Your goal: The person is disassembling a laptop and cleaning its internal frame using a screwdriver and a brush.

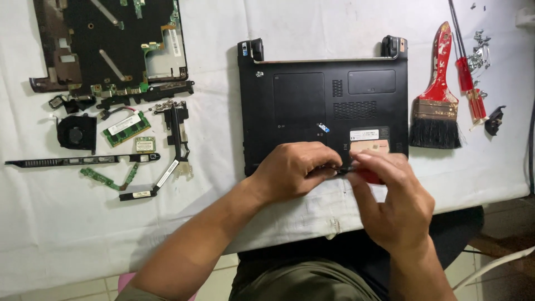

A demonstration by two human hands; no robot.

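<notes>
A black laptop base [312,100] lies bottom-up on the white table cloth [67,223], hinges at the far side. My left hand [292,170] and my right hand [393,198] meet over its near edge. Together the fingers pinch a small dark part [341,169] between them. A bit of red [370,177] shows under my right fingers; I cannot tell what it is.
A red-handled brush [437,95] with black bristles, a red-handled screwdriver [471,89] and loose screws [479,50] lie at the right. At the left are a laptop frame with circuit board [111,44], a fan [76,134], a memory module [125,128] and several brackets and strips.
</notes>
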